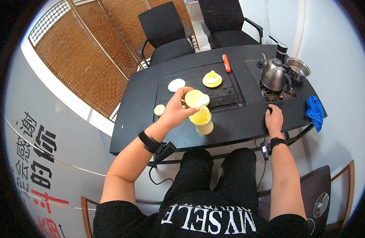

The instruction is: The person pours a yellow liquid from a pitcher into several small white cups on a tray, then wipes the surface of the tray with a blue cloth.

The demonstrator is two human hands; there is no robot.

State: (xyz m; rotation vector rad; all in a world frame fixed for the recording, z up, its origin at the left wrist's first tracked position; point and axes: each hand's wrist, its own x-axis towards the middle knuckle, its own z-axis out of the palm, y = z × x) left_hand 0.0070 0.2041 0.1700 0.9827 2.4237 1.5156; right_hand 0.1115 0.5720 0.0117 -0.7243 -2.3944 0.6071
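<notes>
My left hand grips a small yellow cup by its side, thumb and fingers around it. The cup is tilted, its mouth facing me, over a yellow pitcher. That pitcher stands upright near the table's front edge, with its open mouth under the cup. Partly hidden behind the held cup is another small yellow cup. Left of my hand sits one more yellow cup. My right hand rests at the front edge of the black table, fingers loosely curled, with nothing visible in it.
On the inset tea tray lie a white disc and a lidded yellow bowl on a saucer. Behind them is a red stick-shaped item. A steel kettle, a steel pot and a blue cloth occupy the right side.
</notes>
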